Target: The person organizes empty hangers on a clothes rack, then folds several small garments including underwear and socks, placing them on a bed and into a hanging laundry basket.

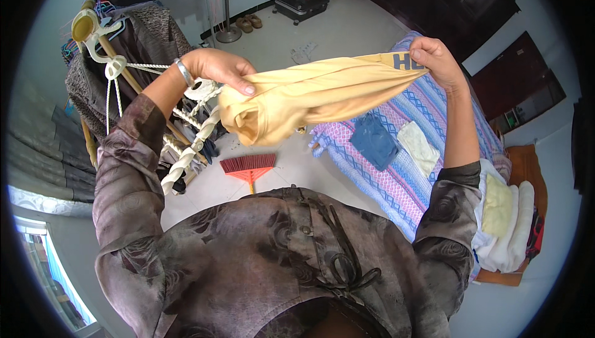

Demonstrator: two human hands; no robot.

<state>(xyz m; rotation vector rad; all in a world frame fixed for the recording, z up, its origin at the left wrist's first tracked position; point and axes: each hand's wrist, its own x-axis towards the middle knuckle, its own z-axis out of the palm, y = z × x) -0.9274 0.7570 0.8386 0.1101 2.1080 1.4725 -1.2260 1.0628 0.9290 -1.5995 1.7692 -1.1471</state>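
A yellow garment with an elastic waistband [320,91] is stretched between my hands in front of me. My left hand [223,71], a silver bracelet at its wrist, pinches the gathered fabric at one end, the thumb lying on top. At the other end, my right hand [430,61] grips the waistband beside its dark lettering. Below and beyond the garment, a folded blue cloth item [375,142] and a folded white one [418,148] lie on the patterned bedspread [409,198]. Some fingertips are hidden behind the fabric.
On the left stands a clothes rack with dark garments [153,31] and a white rope hanger [114,66]. A red broom [248,166] lies on the floor. Farther off are a black suitcase [302,1], brown shoes [248,23] and a metal stand base [228,35]. Folded bedding [504,222] sits right.
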